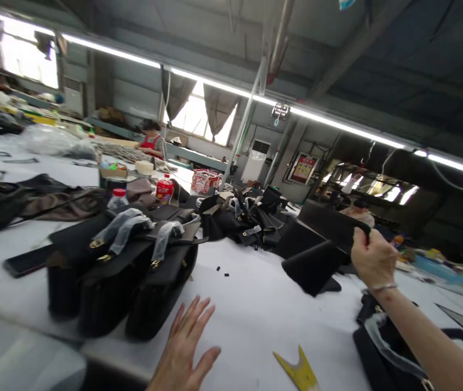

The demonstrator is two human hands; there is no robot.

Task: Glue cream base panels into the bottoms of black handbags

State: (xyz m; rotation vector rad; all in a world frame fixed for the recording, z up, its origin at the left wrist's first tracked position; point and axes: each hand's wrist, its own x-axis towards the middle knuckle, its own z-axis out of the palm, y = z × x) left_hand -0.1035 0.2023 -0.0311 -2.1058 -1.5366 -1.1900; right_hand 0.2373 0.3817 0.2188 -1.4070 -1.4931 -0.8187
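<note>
My right hand is raised over the white table and is closed on the edge of a black folded leather bag piece, which hangs tilted above the table. My left hand hovers open near the table's front edge, fingers spread, holding nothing. Just left of it stand three black handbags in a row, their handles wrapped in clear plastic. A yellow forked tool lies on the table between my two arms.
A heap of black bag parts lies at the table's middle back. Bottles, a cup and a box stand behind the handbags. A dark phone lies at left. Another black bag sits under my right arm. A person in red works far back.
</note>
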